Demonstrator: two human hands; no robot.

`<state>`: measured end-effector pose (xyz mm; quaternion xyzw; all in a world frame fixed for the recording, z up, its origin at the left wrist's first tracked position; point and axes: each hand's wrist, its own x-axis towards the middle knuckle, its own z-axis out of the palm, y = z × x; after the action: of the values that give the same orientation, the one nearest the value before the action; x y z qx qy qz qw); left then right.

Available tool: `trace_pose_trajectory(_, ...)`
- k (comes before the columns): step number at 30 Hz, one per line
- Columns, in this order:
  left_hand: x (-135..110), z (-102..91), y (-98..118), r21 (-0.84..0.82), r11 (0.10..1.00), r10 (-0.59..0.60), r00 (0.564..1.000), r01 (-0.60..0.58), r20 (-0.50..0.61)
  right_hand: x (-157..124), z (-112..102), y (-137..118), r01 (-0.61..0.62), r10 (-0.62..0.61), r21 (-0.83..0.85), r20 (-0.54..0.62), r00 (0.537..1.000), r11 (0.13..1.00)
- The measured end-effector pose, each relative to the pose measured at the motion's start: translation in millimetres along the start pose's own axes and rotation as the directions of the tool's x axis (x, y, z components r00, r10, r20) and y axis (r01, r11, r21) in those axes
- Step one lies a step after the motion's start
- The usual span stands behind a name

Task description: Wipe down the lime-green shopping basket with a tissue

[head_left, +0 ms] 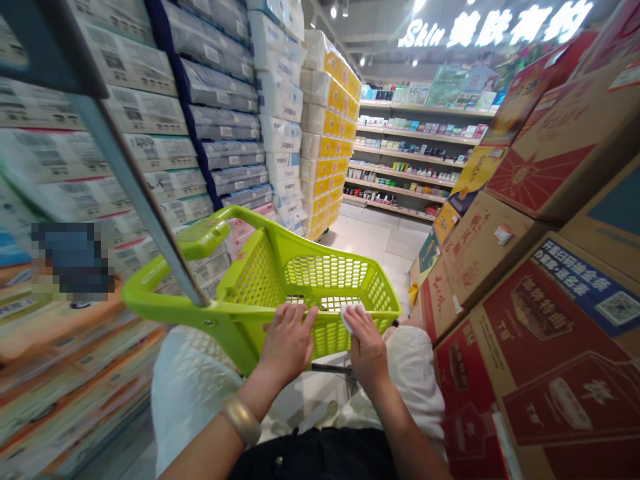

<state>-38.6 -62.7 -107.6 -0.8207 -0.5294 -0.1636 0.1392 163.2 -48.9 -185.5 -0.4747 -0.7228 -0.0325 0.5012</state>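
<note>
A lime-green rolling shopping basket [305, 250] with perforated walls stands tilted between my knees. My left hand [289, 339] grips its near rim, fingers curled over the edge. Farther right on the same rim, my right hand [369, 341] presses a small white wipe [346, 319], mostly covered by the fingers. Whether the wipe is paper or cloth I cannot tell. The basket's metal pull handle [133, 187] rises to the upper left, ending in a dark grip [60, 50].
Stacked paper packs [220, 120] line the left side, with yellow-and-white packs [327, 133] beyond. Red and brown cartons [540, 300] crowd close on my right. Between them, tiled floor [360, 233] runs toward product shelves [410, 150]. A blurred-out patch [73, 260] lies at left.
</note>
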Motion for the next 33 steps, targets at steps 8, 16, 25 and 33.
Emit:
trace_pose_trajectory(8, 0, -0.8, 1, 0.003, 1.0, -0.006, 1.0, 0.006, 0.003, 0, -17, 32, -0.235, 0.22, -0.045, -0.215, 0.952, 0.971)
trace_pose_trajectory(16, 0, -2.9, -1, -0.055, 0.998, 0.007, 1.0, -0.007, -0.001, 1, -7, 9, -0.056, 0.056, -0.008, -0.045, 0.997, 0.998)
trace_pose_trajectory(25, 1, -0.4, -8, -0.136, 0.989, 0.061, 0.998, -0.058, 0.015, -9, -34, 44, -0.246, 0.221, -0.097, -0.213, 0.952, 0.965)
trace_pose_trajectory(33, 13, 3.0, -18, -0.171, 0.979, 0.115, 0.993, -0.112, 0.011, -8, -27, 27, -0.062, 0.054, -0.075, -0.109, 0.993, 0.995)
